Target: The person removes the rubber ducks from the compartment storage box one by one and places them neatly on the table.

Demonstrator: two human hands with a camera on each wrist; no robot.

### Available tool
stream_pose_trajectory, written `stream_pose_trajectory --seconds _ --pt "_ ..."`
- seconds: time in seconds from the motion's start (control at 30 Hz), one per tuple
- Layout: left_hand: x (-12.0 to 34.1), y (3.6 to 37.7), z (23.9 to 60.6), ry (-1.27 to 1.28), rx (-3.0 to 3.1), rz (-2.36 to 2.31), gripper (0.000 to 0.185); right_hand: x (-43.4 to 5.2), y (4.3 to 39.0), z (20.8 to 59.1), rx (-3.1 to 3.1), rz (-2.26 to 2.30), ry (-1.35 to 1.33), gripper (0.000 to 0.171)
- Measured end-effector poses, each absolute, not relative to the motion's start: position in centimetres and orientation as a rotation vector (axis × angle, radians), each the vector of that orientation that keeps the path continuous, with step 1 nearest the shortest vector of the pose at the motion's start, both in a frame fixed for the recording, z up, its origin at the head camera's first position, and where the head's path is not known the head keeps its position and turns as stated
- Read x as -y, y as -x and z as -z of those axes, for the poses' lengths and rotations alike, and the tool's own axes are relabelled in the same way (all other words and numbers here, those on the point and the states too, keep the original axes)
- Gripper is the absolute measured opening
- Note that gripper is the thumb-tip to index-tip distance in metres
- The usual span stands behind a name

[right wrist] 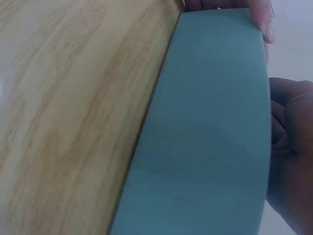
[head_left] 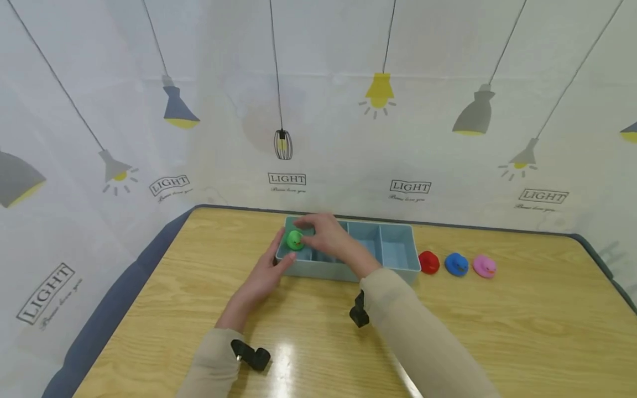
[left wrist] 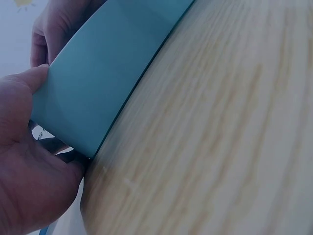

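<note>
A light blue tray (head_left: 398, 251) with several compartments stands on the wooden table (head_left: 497, 331). My left hand (head_left: 281, 253) grips its left end, with the thumb on the front wall (left wrist: 107, 73) and the fingers round the corner. My right hand (head_left: 304, 231) reaches over the leftmost compartment and pinches a green toy duck (head_left: 294, 240) just above it. The right wrist view shows only the tray's outer wall (right wrist: 210, 132), part of my right hand (right wrist: 291, 147) beside it and the left thumb (right wrist: 259, 19) at the top. The duck is hidden in both wrist views.
A red duck (head_left: 428, 262), a blue duck (head_left: 455, 264) and a pink duck (head_left: 484, 266) stand in a row just right of the tray. A white curtain printed with lamps closes off the table's back and left sides.
</note>
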State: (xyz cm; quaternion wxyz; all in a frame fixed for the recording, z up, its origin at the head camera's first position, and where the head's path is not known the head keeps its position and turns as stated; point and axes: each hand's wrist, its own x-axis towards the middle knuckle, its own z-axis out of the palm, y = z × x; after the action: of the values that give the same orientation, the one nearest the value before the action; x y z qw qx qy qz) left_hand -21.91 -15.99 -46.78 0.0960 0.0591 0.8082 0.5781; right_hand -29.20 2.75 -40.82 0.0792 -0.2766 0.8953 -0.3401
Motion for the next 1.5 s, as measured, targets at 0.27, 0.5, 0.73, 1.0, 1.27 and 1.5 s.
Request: stream_pose_trajectory --seconds 0.27,0.5,0.73,1.0,1.27,1.5 --pt "15.8 21.9 46.7 -0.18 -2.373 -1.741 0.072 -2.8 29.3 41.6 -2.677 1.018 0.829 0.045" --pt "15.9 21.7 46.7 -0.186 -2.366 -1.762 0.073 -2.2 29.4 41.4 -2.704 0.838 0.893 0.051" --pt "15.9 21.7 46.6 -0.177 -2.357 -1.768 0.072 -2.0 29.5 41.7 -2.661 0.813 0.927 0.061" --pt "15.9 21.9 47.1 -0.154 -2.354 -1.765 0.072 -2.0 29.5 42.1 -2.687 0.779 0.922 0.065" --pt "15.9 21.8 47.0 -0.157 -2.359 -1.776 0.07 -1.9 29.9 41.8 -2.724 0.688 0.954 0.049" --pt "16.0 21.8 47.0 -0.163 -2.36 -1.769 0.071 -1.5 29.9 41.7 -2.698 0.633 0.921 0.047"
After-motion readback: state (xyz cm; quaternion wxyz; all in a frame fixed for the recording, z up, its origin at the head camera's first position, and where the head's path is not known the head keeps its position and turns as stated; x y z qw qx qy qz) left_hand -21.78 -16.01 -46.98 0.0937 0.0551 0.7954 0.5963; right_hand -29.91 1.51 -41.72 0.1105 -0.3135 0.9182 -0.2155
